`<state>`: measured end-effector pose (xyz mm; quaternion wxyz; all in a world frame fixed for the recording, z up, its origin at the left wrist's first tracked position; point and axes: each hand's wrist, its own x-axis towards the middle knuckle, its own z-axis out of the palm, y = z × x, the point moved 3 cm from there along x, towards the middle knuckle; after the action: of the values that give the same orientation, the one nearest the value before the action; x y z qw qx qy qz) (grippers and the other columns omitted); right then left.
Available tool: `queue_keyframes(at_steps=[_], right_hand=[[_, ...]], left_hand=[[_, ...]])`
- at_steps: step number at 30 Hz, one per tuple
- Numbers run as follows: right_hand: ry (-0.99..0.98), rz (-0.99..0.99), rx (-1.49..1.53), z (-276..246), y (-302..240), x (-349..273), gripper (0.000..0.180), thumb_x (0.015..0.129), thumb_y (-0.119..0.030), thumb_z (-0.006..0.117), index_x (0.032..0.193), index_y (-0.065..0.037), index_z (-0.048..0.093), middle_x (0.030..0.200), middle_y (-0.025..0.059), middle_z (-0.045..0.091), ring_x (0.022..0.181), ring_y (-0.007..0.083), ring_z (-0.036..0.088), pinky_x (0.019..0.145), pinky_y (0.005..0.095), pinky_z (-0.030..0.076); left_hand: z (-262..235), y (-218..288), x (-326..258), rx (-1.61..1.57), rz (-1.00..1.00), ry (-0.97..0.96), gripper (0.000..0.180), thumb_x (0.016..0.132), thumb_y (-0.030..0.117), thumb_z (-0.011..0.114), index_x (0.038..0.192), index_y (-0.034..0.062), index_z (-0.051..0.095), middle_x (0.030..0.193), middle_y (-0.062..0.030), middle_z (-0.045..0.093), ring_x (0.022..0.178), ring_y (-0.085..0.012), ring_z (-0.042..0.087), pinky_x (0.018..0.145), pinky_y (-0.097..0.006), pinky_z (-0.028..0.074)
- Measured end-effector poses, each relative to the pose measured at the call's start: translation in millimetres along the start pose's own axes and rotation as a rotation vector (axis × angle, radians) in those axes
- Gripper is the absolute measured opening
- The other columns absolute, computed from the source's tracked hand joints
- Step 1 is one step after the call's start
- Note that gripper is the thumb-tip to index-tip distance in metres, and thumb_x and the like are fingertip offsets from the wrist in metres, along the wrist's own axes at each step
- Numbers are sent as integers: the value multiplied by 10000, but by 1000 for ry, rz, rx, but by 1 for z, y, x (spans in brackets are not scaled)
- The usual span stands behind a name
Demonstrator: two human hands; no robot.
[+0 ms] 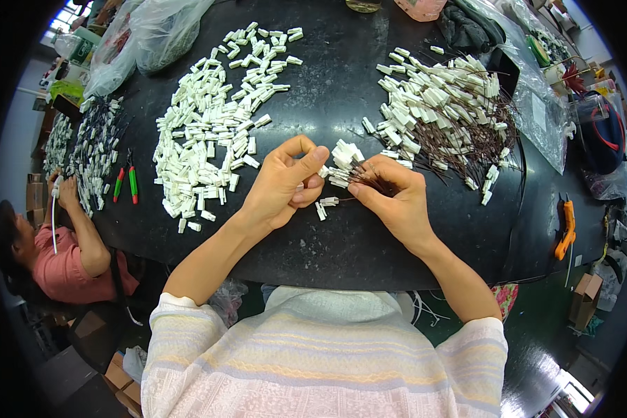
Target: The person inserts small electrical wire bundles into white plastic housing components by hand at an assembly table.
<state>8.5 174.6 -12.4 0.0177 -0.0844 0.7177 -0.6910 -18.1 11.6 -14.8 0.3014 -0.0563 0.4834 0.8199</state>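
Over the middle of the black table, my left hand [287, 182] has its fingers curled, thumb against forefinger. A small white plastic connector [323, 171] shows at its fingertips, mostly hidden. Close beside it, my right hand [396, 197] is closed round a bundle of thin brown wires [376, 182]. White connectors [346, 155] on the bundle's ends point toward my left hand. Below the hands lie a couple of loose white connectors [322, 207]. A wide heap of white connectors [200, 132] spreads to the left. Brown wires with white connectors form a pile [442, 104] at the right.
Red-and-green handled cutters [126, 182] lie left of the heap. Plastic bags [166, 35] stand at the far left, and clear plastic sheeting [545, 125] lies right. An orange-handled tool [568, 228] rests near the right edge. At left, a co-worker [70, 258] handles more connectors [97, 150].
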Motion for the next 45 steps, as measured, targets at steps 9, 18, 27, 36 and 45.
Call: queue_keyframes(at_steps=[9,18,27,36,45], right_hand=[[21,-35,-56,1,0,-1,97,670,7,639,684,40,549,668,21,494,570,63,442,494,211,328],[29,-149,-184,6,-5,0,79,658,19,638,728,28,601,700,44,535,547,74,468,456,211,334],[89,-100,-68,-12,-6,9,57,723,0,628,747,39,594,688,26,511,597,65,442,514,207,323],[194,-45,-593,-77,-49,40,170,816,-112,556,724,32,545,522,72,434,481,131,396,470,285,320],[461,-543,-1264,-88,-101,42,95,794,-82,548,758,5,555,666,141,560,656,300,552,570,358,420]], left_hand=[[2,-1,-2,122,84,28,197,837,145,583,731,40,454,536,-24,463,386,-28,333,340,-174,215],[5,-7,-3,185,44,37,229,833,143,591,702,51,426,526,21,422,407,-8,290,347,-176,198],[2,0,0,131,50,7,212,906,223,455,824,27,465,559,-9,440,405,-19,287,352,-169,207],[-25,12,9,-99,21,-66,228,911,201,401,919,-4,501,686,-45,513,486,-50,378,391,-160,260],[-28,5,11,-634,-137,-100,232,788,-32,479,992,-143,476,954,-218,536,971,-266,511,844,-308,455]])
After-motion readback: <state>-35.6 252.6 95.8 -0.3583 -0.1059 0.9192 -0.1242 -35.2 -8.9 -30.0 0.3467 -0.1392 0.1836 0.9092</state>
